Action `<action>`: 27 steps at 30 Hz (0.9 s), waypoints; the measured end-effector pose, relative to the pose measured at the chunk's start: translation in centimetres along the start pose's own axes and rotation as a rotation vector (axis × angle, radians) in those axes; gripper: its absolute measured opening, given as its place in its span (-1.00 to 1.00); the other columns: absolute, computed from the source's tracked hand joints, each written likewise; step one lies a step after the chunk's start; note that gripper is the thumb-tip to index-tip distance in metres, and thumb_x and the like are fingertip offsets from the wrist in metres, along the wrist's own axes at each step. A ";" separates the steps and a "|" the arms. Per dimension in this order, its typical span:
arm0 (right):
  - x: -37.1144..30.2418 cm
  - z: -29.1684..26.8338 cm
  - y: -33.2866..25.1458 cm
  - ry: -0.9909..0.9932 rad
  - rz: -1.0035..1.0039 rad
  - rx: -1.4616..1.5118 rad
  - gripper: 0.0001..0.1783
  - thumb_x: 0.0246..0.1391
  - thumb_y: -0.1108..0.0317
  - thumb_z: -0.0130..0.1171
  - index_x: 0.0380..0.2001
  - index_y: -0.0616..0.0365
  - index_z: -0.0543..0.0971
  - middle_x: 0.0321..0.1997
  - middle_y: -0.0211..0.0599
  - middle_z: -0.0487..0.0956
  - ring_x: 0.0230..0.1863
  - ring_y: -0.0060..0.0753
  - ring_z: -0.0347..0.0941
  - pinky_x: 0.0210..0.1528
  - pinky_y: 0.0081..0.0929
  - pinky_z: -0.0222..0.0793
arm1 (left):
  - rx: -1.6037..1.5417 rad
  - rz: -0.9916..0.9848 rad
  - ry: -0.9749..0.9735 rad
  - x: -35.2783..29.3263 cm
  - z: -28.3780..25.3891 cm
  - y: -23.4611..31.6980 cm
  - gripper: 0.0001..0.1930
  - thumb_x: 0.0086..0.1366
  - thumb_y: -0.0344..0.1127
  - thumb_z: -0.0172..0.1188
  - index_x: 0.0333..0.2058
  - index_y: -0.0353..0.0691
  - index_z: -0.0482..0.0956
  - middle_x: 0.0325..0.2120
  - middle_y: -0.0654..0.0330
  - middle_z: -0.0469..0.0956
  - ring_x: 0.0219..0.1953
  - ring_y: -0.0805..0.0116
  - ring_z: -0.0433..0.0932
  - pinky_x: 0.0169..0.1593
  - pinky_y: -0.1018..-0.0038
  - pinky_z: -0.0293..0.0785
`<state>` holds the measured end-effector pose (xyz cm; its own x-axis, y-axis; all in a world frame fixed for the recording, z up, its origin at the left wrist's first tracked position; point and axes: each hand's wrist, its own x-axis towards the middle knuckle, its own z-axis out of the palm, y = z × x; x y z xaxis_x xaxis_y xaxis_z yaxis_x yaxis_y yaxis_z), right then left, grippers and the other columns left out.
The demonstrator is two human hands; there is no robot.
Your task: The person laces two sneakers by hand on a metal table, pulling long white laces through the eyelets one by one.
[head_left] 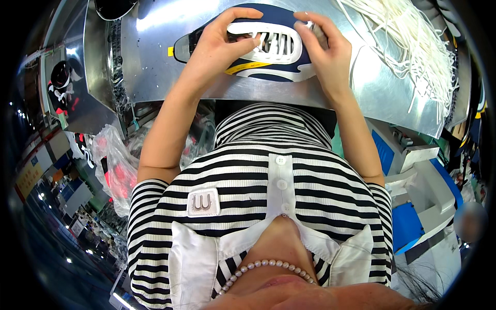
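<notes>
A navy shoe lies sideways on the metal tabletop, its toe end to the right. White laces cross in rows inside its white eyelet border, and a yellow strip runs along the near side. My left hand grips the shoe near its opening, fingers over the far edge and thumb reaching in at the laces. At the toe end, my right hand is closed, thumb and forefinger close together. A small pale bit shows by those fingertips, too little to name.
A large bundle of loose white laces spreads over the right of the metal table. A dark round container sits at the far left. Clear plastic bags hang below left; a grey and blue machine stands below right.
</notes>
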<state>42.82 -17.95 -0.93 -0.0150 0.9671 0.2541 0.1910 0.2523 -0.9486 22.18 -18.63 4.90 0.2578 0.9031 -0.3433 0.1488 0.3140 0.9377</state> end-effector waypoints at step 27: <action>-4.9 -1.7 -4.0 -0.302 0.034 0.060 -0.78 0.09 0.48 0.26 -0.16 0.10 0.68 -0.34 -0.36 0.67 -0.47 -0.53 0.55 -0.42 -0.62 0.43 | 0.416 0.171 0.019 -1.8 -0.3 1.1 -0.48 0.39 -0.30 0.15 0.28 -0.12 0.28 -0.09 0.05 0.60 -0.03 0.34 0.56 0.07 0.44 0.44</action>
<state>43.77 -23.71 1.91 -0.3024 0.9391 0.1630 0.1381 0.2123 -0.9674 21.62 -19.88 6.54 0.2951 0.9383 -0.1803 0.4781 0.0184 0.8781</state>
